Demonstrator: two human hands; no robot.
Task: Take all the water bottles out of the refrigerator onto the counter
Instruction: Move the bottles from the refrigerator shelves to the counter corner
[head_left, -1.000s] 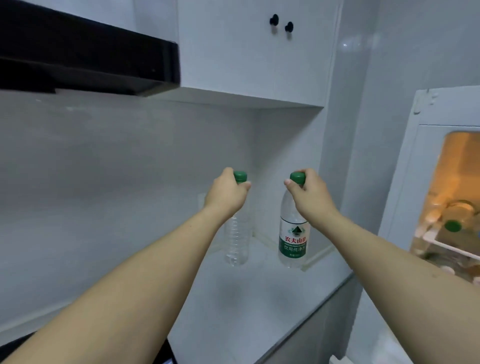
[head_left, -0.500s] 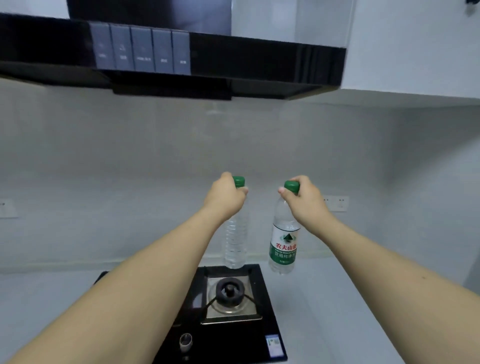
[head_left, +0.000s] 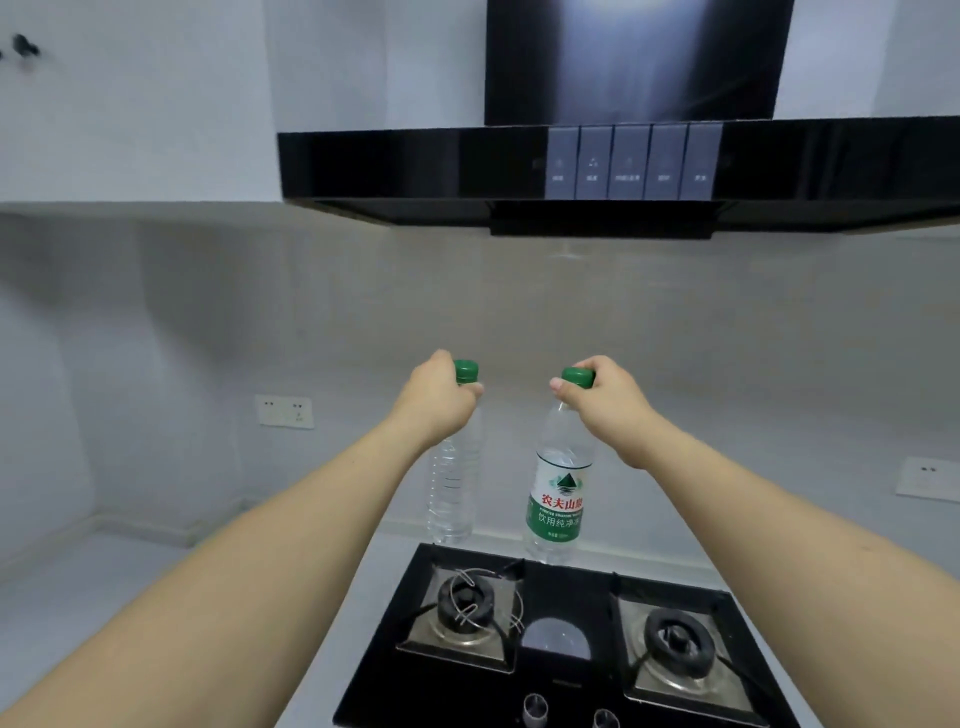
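Two clear plastic bottles with green caps hang from my hands: my left grip (head_left: 441, 397) pinches the unlabelled bottle (head_left: 451, 493) by its neck, my right grip (head_left: 605, 400) the green-and-white labelled bottle (head_left: 558, 499). Both hang above the black gas hob (head_left: 566, 644), below my grips; neither stands on the pale worktop (head_left: 78, 597) yet.

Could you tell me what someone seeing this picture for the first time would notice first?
Two bare arms reach forward at the centre: the left hand grips an unlabelled clear bottle near its green cap, and the right hand grips a bottle with a green and white label the same way. Both hang upright in front of the grey wall, above the back edge of a black two-burner gas hob. A wide black range hood spans the top.
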